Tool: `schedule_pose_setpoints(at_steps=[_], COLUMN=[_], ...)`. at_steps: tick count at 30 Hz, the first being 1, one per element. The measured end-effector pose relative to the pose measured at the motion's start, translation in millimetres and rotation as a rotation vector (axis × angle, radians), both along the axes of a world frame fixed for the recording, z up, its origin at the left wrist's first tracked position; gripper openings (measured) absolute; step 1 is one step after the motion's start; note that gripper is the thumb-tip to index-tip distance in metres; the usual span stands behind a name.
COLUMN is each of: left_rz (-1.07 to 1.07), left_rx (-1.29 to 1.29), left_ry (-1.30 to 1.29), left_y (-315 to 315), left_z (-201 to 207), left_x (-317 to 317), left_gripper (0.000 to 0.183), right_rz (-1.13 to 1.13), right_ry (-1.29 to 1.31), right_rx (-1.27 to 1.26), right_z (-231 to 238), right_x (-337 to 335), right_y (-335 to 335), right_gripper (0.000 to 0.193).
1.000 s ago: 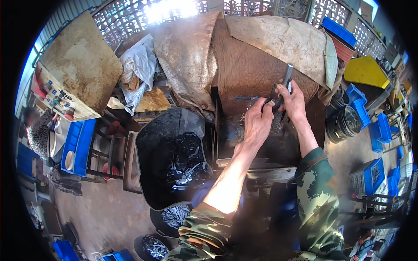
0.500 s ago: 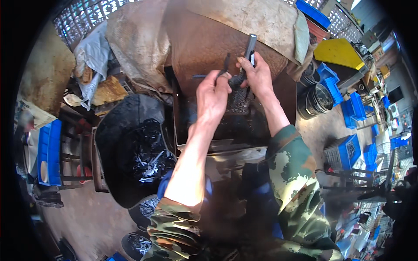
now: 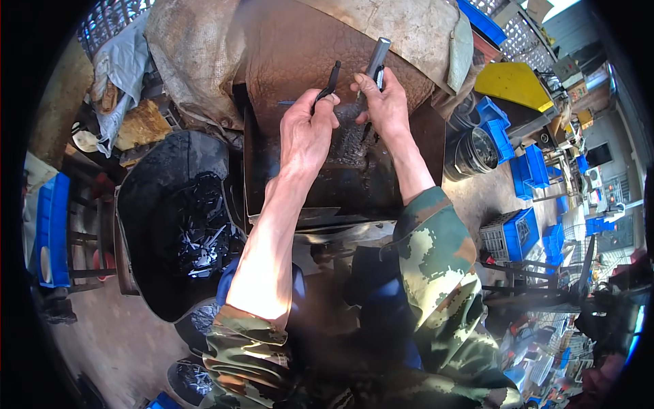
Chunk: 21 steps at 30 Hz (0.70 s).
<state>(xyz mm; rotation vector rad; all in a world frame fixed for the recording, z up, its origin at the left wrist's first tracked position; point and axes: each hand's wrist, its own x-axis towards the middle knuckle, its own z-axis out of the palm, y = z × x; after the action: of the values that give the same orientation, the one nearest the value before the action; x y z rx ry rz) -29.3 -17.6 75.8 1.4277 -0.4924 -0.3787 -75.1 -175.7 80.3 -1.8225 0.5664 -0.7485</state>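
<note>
My left hand [image 3: 306, 133] is closed on a slim black curved piece [image 3: 333, 76], whose upper end sticks up past the thumb. To its right, my right hand [image 3: 385, 109] grips a grey bar-shaped metal piece [image 3: 379, 54], tilted with its blunt end pointing up and away. Thin dark pieces show beside the bar and below the right fingers; their kind is unclear. A gap separates the two hands. Both are above a dark open box [image 3: 255, 184] with a brown, stained back sheet [image 3: 293, 54] and dark grit in its middle.
Left of the box stands a large black tub [image 3: 146, 225] holding shiny dark strips. Smaller containers of similar pieces [image 3: 194, 378] sit below it. At the right are dark buckets [image 3: 477, 151], blue bins [image 3: 535, 167] and a grey-blue crate [image 3: 507, 235]. Sacking [image 3: 194, 54] drapes behind the box.
My hands have moved apart; the black piece in my left hand is now clear of the right hand's bar. A dark clump between them is no longer seen there. The whole view has shifted slightly.
</note>
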Motion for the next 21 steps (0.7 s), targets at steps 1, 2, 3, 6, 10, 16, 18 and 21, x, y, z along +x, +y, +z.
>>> schedule_pose_setpoints(at_steps=[1, 2, 3, 6, 10, 16, 18, 21], left_rz=[0.001, 0.001, -0.002, 0.007, -0.003, 0.02, 0.028, 0.002], left_rx=[0.0, 0.0, 0.007, 0.015, 0.004, 0.029, 0.048, 0.051], left_ry=[0.002, 0.005, 0.011, 0.001, 0.007, -0.044, -0.057, -0.015], left_y=[0.3, 0.5, 0.7, 0.7, -0.5, -1.6, -0.7, 1.1], left_z=[0.6, 1.0, 1.4, 0.9, -1.0, -1.6, -0.2, 2.6], left_x=[0.1, 0.4, 0.5, 0.8, 1.3, 1.8, 1.0, -0.9], left_gripper=[0.024, 0.024, 0.024, 0.024, 0.025, 0.026, 0.026, 0.026], right_rz=[-0.002, -0.016, -0.004, -0.006, -0.012, -0.038, -0.034, -0.034], right_ry=[0.0, 0.007, 0.001, 0.001, 0.007, -0.013, -0.008, -0.009], right_rx=[0.002, 0.004, 0.004, -0.003, 0.002, 0.013, 0.015, 0.019], right_z=[0.0, 0.1, 0.1, 0.3, 0.4, 1.4, 2.3, 3.7], right_x=[0.0, 0.0, 0.1, 0.2, 0.4, 0.3, 0.0, -0.3], right_y=[0.2, 0.3, 0.5, 0.4, 0.6, 2.2, 3.0, 3.6], right_gripper=[0.032, 0.032, 0.032, 0.032, 0.032, 0.025, 0.025, 0.025])
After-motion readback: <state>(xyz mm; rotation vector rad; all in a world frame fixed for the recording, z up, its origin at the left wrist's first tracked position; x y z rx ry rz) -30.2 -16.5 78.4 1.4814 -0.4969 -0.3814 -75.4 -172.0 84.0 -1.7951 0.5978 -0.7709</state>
